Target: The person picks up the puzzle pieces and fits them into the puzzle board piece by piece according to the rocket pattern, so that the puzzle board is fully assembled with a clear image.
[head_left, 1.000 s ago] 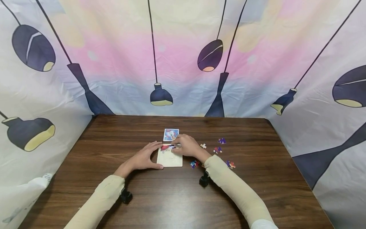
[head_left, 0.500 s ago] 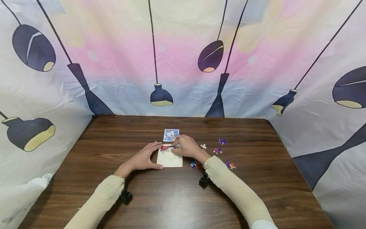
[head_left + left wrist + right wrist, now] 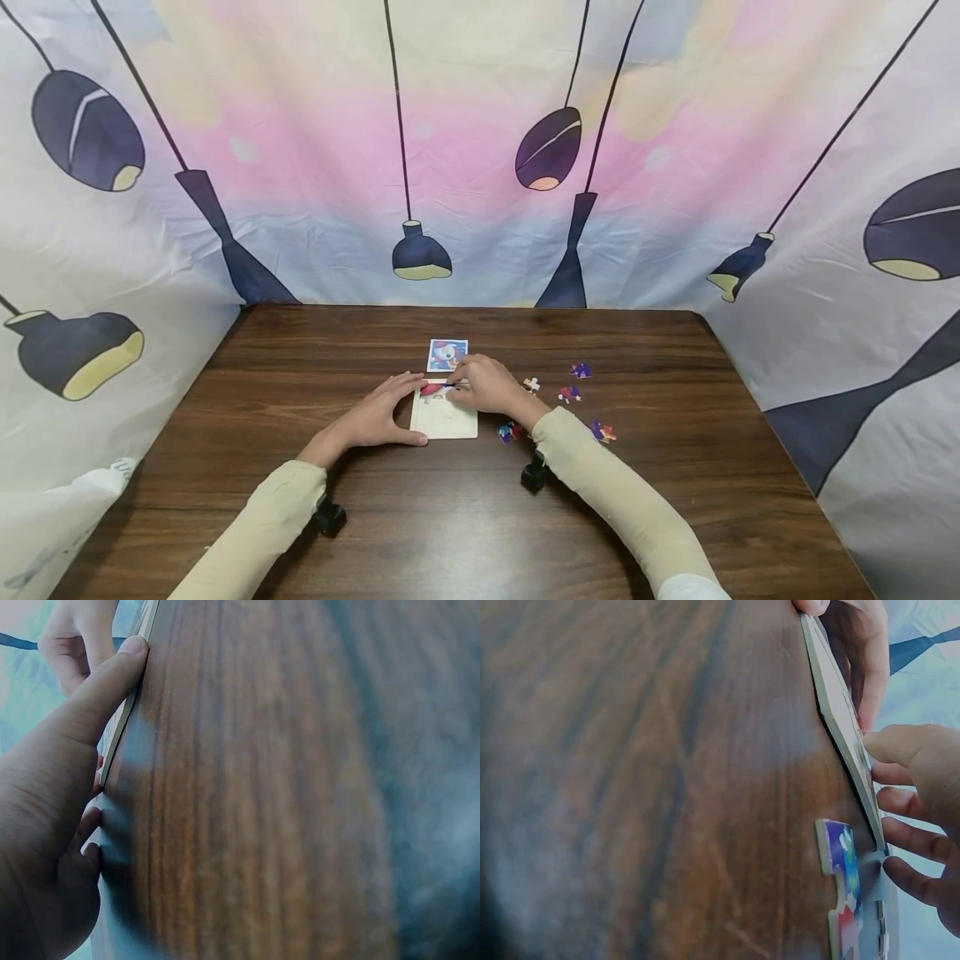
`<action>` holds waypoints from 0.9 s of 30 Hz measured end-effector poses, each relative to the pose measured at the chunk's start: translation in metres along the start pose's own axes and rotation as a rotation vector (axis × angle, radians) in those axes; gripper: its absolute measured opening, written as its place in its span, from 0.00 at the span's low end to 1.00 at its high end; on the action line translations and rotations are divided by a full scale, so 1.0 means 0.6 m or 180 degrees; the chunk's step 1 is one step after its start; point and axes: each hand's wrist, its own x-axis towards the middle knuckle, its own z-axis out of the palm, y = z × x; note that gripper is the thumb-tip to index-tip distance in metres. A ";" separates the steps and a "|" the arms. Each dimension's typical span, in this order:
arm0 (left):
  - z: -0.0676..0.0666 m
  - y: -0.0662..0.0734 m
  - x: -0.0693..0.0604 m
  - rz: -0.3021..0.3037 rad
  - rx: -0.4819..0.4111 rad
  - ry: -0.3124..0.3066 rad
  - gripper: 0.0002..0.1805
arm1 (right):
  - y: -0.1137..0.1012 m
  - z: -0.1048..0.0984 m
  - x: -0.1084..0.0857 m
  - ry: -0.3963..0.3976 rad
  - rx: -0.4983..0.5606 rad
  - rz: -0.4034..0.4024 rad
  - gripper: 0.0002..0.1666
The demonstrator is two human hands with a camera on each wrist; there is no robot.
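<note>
A pale square puzzle board (image 3: 450, 423) lies flat on the table, with a red and white printed section (image 3: 432, 390) along its far left part. My left hand (image 3: 377, 414) holds the board at its left side, thumb on the near corner and fingers by the far corner. My right hand (image 3: 487, 386) is over the board's far right part, thumb and forefinger bent together at a dark blue puzzle piece (image 3: 450, 384), mostly hidden by the fingers. In the right wrist view the other right fingers (image 3: 907, 838) sit along the board's edge. A square picture card (image 3: 447, 354) lies just beyond the board.
Several loose puzzle pieces lie right of the board: a purple one (image 3: 581, 370), a pale one (image 3: 532, 384), another purple one (image 3: 569, 393), a blue and red one (image 3: 509, 431) and an orange and purple one (image 3: 603, 431). A printed curtain (image 3: 315, 183) stands behind the brown table (image 3: 300, 350).
Forefinger and thumb of my right hand have shifted slightly over the far part of the board. The left hand keeps its place, and the loose pieces have not moved.
</note>
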 end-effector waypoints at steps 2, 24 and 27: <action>0.000 0.000 0.001 0.0001 0.0015 -0.0001 0.58 | 0.002 -0.003 -0.001 -0.0026 0.0031 0.0003 0.16; 0.003 -0.004 0.002 -0.0013 0.0062 0.0016 0.60 | 0.083 -0.100 -0.120 0.0757 0.0470 0.0490 0.19; 0.003 -0.005 0.002 0.0009 0.0085 0.0022 0.60 | 0.101 -0.111 -0.139 0.0822 0.0449 0.0571 0.19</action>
